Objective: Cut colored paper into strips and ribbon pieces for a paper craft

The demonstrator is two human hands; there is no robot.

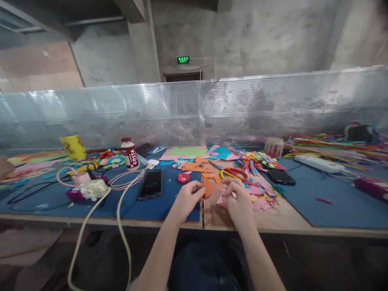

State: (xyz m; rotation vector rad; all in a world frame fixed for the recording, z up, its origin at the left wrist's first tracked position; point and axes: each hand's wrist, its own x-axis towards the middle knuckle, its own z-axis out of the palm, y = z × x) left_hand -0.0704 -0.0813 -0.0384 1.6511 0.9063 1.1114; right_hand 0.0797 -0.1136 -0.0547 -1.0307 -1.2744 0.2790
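My left hand (191, 196) is poised with thumb and forefinger drawn together at the orange paper (208, 186); I cannot tell whether the fingertips grip it. My right hand (238, 198) is curled over the pink paper (222, 201); I cannot tell whether its fingers are closed on that piece.

Position: the orange paper lies directly between my hands, near the seam (203, 214) in the work surface. Its long axis runs roughly away from me, with the narrow end directed toward the near edge of the table. The pink paper is on the right-hand side of the seam, just beside my right fingers.

The scissors (234, 173) lie beyond my right hand. Their axis is slanted: blades to the far left, handles to the near right.

Clearance: bare wood (218, 218) extends from my hands to the near edge. The left blue mat (169, 210) offers open room beside my left wrist. On the right, paper scraps (262, 194) crowd my right hand; the right blue mat (321, 210) is beyond them.

Visibility: my right hand covers part of the pink paper. A dark rectangular object (150, 184) is pixelated. A shape at the left border (6, 167) is cut off and blurred.
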